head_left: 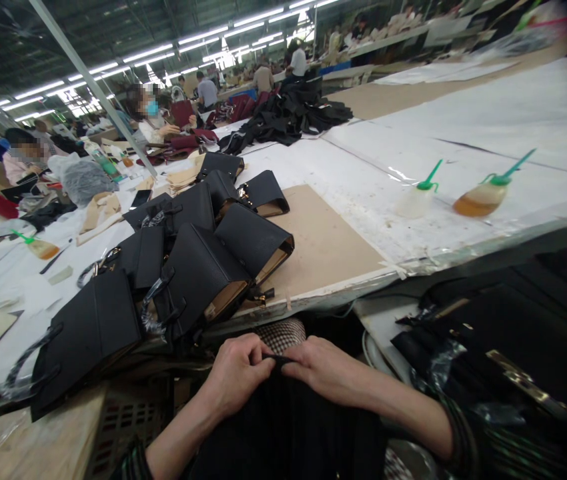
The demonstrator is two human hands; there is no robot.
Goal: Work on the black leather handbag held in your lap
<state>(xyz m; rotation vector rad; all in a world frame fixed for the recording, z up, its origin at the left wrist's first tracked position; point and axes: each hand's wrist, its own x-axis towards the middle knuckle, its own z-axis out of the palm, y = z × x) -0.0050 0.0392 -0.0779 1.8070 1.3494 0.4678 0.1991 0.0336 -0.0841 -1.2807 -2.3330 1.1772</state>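
My left hand [238, 372] and my right hand [324, 371] meet low in the middle of the head view. Both are closed, thumbs and fingers pinching the top edge of a piece of black material [283, 407]. It hangs down over my lap, and its lower part merges with dark clothing, so its full shape cannot be made out. Just beyond my hands, a black handbag [203, 273] lies on its side at the table edge among several others. Another black handbag [91, 327], its handle wrapped in clear plastic, leans at the left.
The white worktable [363, 160] bears a brown board [333, 247]. Two glue bottles, one clear [413, 199] and one amber [481, 197], stand right. Black bag parts with gold hardware [528, 380] lie at lower right. Across the table sits a person in a mask [156, 123].
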